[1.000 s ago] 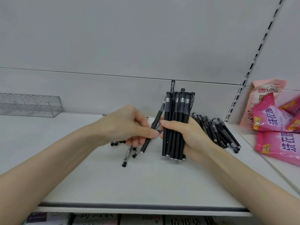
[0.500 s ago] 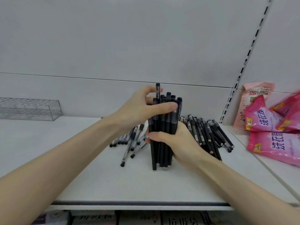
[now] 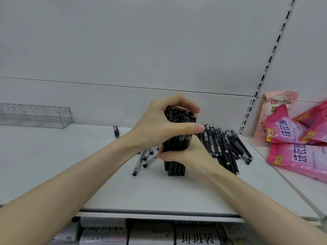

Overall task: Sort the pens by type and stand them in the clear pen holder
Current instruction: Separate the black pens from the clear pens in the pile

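A white shelf (image 3: 88,191) carries pink pouches (image 3: 290,131) at the right, printed "洗衣液", the rear one marked "立白". The clear pen holder (image 3: 35,115) sits far left by the back wall, and packs below the shelf (image 3: 194,236) read "垃圾袋". At centre a bundle of black pens (image 3: 175,167) stands upright on the shelf, with the right hand (image 3: 187,152) curled round its middle and the left hand (image 3: 159,128) cupped over its tops; loose black pens (image 3: 228,149) lie just right, clear-barrelled pens (image 3: 143,158) just left.
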`<state>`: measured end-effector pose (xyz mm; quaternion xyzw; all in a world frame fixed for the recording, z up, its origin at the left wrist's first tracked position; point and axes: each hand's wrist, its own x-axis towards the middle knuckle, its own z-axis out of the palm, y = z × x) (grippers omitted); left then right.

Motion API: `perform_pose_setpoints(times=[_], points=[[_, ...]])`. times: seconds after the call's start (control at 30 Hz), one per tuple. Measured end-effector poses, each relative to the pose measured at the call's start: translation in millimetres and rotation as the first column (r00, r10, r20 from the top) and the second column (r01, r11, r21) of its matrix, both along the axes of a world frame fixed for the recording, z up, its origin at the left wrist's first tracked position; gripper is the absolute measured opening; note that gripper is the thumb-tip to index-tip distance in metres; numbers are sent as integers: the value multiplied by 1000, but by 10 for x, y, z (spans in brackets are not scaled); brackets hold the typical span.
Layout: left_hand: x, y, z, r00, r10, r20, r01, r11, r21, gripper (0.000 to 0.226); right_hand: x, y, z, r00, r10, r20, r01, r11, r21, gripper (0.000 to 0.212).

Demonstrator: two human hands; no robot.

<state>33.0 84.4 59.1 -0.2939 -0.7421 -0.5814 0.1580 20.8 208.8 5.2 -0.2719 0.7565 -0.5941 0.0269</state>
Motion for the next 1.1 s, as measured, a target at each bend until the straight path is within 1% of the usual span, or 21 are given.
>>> perform_pose_setpoints(times=[0.07, 0.13, 0.17, 0.23, 0.3, 0.37, 0.43, 0.5, 0.57, 0.63, 0.73, 0.87, 1.0, 1.1], points=[[7, 4, 5, 999, 33, 0, -33, 998, -53, 23, 5, 7, -1, 999, -15, 35, 15, 1000, 16, 12], [20, -3, 32, 999, 37, 39, -32, 994, -101, 24, 2, 15, -1, 997, -45, 58, 42, 998, 56, 10], [22, -18, 41, 997, 36, 68, -29, 995, -98, 28, 3, 16, 4, 996, -57, 63, 53, 996, 73, 10], [44, -60, 48, 993, 38, 108, -37, 999, -6, 43, 33, -6, 36, 995, -50, 88, 44, 996, 72, 8], [98, -132, 59, 989, -2, 146, -21, 987, 158, 53, 106, -59, 107, 991, 20, 130, -22, 1000, 13, 10], [194, -237, 101, 979, -95, 183, 32, 946, 322, 56, 200, -167, 190, 986, 107, 126, -106, 994, -18, 11], [319, -399, 153, 968, -157, 195, 62, 906, 420, 57, 304, -345, 270, 977, 185, 106, -181, 982, -51, 13], [466, -624, 188, 965, -176, 193, 87, 914, 396, 59, 420, -577, 336, 957, 265, 115, -254, 962, -100, 12], [629, -919, 211, 965, -161, 206, 92, 946, 311, 58, 548, -856, 370, 931, 342, 130, -326, 936, -132, 14], [814, -1284, 197, 966, -116, 232, 54, 965, 258, 52, 705, -1190, 357, 902, 403, 155, -381, 912, -154, 18], [1164, -1904, 88, 958, -62, 282, -7, 971, 238, 53, 1014, -1807, 250, 858, 476, 192, -447, 877, -179, 16], [1628, -2721, -39, 941, 27, 338, -107, 969, 221, 40, 1434, -2685, 96, 809, 537, 239, -503, 843, -190, 16], [1975, -3419, -64, 922, 178, 343, -255, 947, 194, 33, 1722, -3436, 64, 773, 573, 270, -536, 819, -203, 21], [2108, -3907, -39, 911, 249, 328, -328, 921, 210, 27, 1822, -3951, 100, 772, 573, 276, -537, 819, -202, 18]])
